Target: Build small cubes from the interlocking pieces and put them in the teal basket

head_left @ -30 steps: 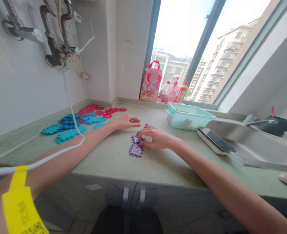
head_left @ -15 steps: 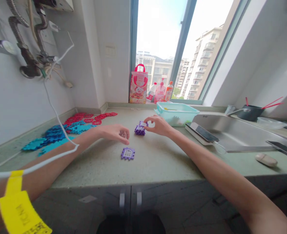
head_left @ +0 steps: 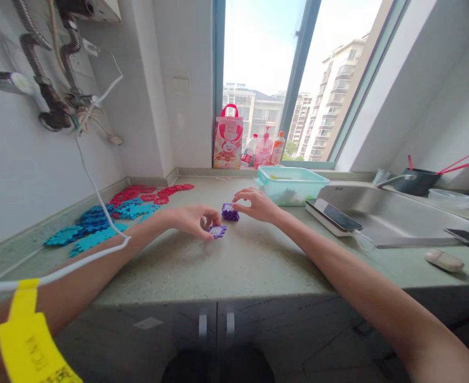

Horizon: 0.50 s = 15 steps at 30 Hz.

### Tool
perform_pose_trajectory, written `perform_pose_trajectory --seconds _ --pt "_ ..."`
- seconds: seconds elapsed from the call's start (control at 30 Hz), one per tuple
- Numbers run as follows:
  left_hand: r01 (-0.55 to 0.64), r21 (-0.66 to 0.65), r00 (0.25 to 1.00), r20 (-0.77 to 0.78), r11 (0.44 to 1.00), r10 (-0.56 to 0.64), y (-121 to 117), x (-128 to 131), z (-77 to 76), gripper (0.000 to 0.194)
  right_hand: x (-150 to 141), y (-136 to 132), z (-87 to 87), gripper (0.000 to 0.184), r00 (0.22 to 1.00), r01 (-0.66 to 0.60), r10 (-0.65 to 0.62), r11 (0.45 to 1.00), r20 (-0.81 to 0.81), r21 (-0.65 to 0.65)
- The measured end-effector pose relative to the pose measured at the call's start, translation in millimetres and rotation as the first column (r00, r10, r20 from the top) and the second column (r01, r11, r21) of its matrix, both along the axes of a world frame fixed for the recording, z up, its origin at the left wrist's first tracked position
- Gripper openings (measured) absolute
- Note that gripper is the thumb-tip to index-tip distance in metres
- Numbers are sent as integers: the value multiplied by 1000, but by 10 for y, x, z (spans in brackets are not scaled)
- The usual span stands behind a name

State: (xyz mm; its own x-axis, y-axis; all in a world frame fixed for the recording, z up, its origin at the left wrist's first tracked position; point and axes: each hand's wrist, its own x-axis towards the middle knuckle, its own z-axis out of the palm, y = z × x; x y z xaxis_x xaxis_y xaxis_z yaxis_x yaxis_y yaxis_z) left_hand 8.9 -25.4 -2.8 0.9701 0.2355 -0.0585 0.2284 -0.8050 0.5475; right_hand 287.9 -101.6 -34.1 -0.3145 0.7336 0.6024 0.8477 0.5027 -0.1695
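Observation:
My left hand (head_left: 197,221) pinches a purple interlocking puzzle tile (head_left: 218,231) with a white printed panel, held tilted just over the counter. Behind it, a small stack of purple puzzle tiles (head_left: 230,214) sits on the counter; the top one also has a white print. My right hand (head_left: 256,205) is at the right side of this stack, its thumb and fingertips closed at the edge of the top tile.
Blue interlocking tiles (head_left: 94,217) and red ones (head_left: 133,194) lie at the left. A teal plastic tub (head_left: 292,186) stands behind my right hand, beside a phone (head_left: 336,217) and the sink (head_left: 398,226). A white cable (head_left: 59,279) with a yellow tag crosses my left forearm.
My left hand has taken hold of the single purple tile from the counter and lifted its edge toward the stack. The tile at my right fingers now lies level on the stack.

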Motion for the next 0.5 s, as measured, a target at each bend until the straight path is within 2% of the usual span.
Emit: perform_pose_trajectory --seconds 0.07,0.1,0.2,0.3,0.5 --pt "-52 -34 978 200 998 58 133 30 -70 42 10 -11 37 18 999 42 -41 999 -12 33" --pt "-113 -29 945 307 993 116 187 54 -104 44 13 -17 55 18 998 66 -65 997 -17 45" --pt "-337 7 796 535 941 281 271 156 -200 49 21 -32 95 20 989 147 -145 987 -38 57" --pt "-446 23 730 587 895 349 264 274 -290 50 29 -40 105 24 977 207 -204 977 -63 53" --pt "-481 73 704 626 874 335 198 392 -388 41 41 -46 110 29 973 225 -223 973 -53 49"
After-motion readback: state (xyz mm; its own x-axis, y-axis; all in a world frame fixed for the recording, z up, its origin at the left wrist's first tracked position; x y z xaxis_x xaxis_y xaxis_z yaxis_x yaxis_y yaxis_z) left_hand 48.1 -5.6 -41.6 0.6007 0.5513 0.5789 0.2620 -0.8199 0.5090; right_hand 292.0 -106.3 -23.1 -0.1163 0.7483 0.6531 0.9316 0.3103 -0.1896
